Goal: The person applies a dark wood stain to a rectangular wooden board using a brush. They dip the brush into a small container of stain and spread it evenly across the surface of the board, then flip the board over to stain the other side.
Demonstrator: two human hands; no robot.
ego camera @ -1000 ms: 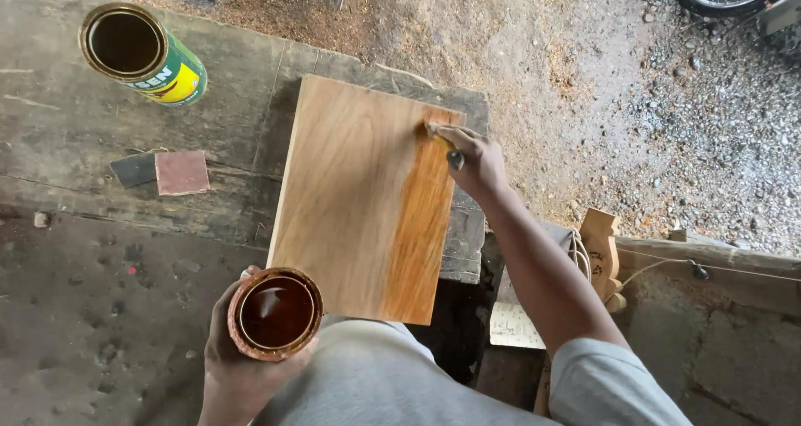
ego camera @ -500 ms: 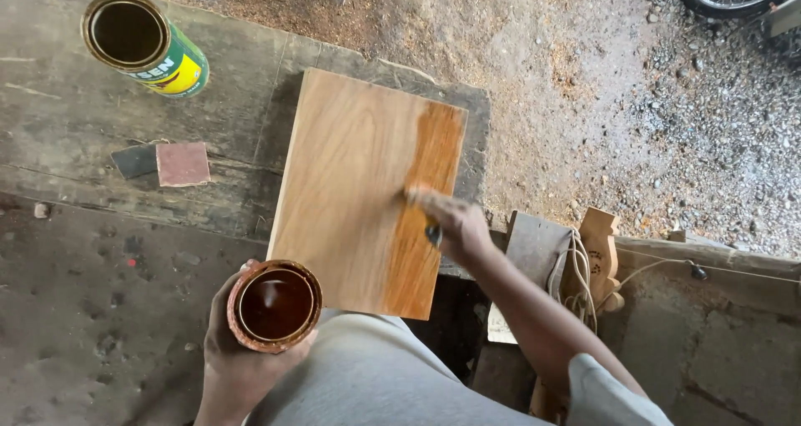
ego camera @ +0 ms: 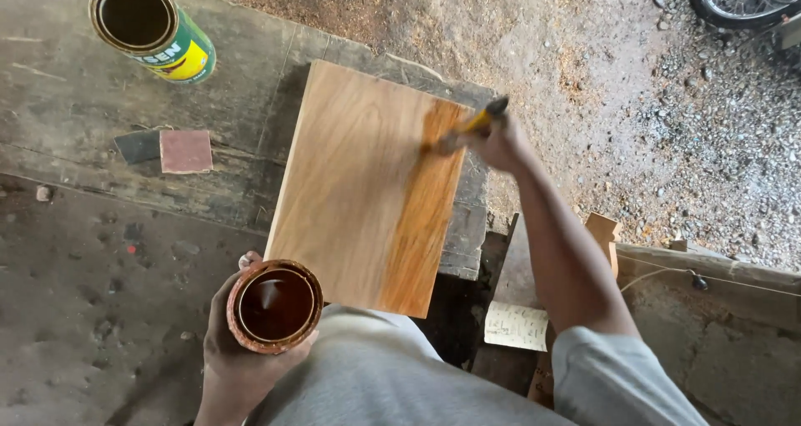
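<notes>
Overhead view of a wooden board [ego camera: 359,184] lying flat on a weathered plank worktop [ego camera: 67,134], its long axis running roughly from 12 to 6 o'clock with a slight tilt. The board's strip along the 3 o'clock edge is showing a darker, wet amber colour from top to bottom, while the remainder is showing pale bare wood.

The right hand [ego camera: 503,145], entering from 5 o'clock on an outstretched arm, is closing around the yellow handle of a brush [ego camera: 464,131]; the bristles are touching the board near its 1 o'clock corner, at the inner border of the dark strip. The brush is appearing motion-blurred.

The left hand [ego camera: 238,355], at 7 o'clock of the board, is gripping a small round tin [ego camera: 275,306] from below and behind, holding it upright just beside the board's lower left corner. The tin, rusty and stained at the rim, is containing a dark brown liquid with a glossy surface.

At 10 o'clock, well apart from the board, a larger open can [ego camera: 150,30] with a green and yellow label is standing on the worktop. Between that can and the small tin, a reddish sanding pad [ego camera: 185,151] is lying flat beside a dark scrap [ego camera: 138,146]. The person's grey-clad lap [ego camera: 375,376] is filling the 6 o'clock edge. Gravel and sawdust are covering the ground [ego camera: 651,126] toward 2 o'clock.
</notes>
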